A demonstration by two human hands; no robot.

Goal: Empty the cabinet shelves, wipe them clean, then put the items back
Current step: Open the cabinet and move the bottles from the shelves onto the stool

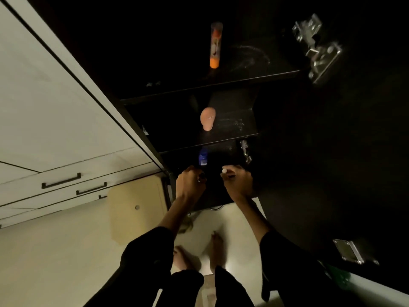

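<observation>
I look down into a tall black cabinet with its door open. An orange tube (pixel 215 45) stands on the top shelf (pixel 210 84). A peach egg-shaped bottle (pixel 207 119) stands on the middle shelf (pixel 208 145), beside pale dusty smears. A small blue bottle (pixel 203 157) sits at the back of the lowest shelf. Both hands reach into that lowest shelf. My left hand (pixel 190 182) grips a small dark item. My right hand (pixel 237 180) holds a dark thing with a white tip (pixel 224 171).
The open black door with metal hinges (pixel 316 47) stands at the right. White drawers with dark handles (pixel 61 180) are to the left. A pale board (pixel 137 209) leans by the cabinet base. A cloth (pixel 188 224) lies on the white floor near my bare feet (pixel 199 255).
</observation>
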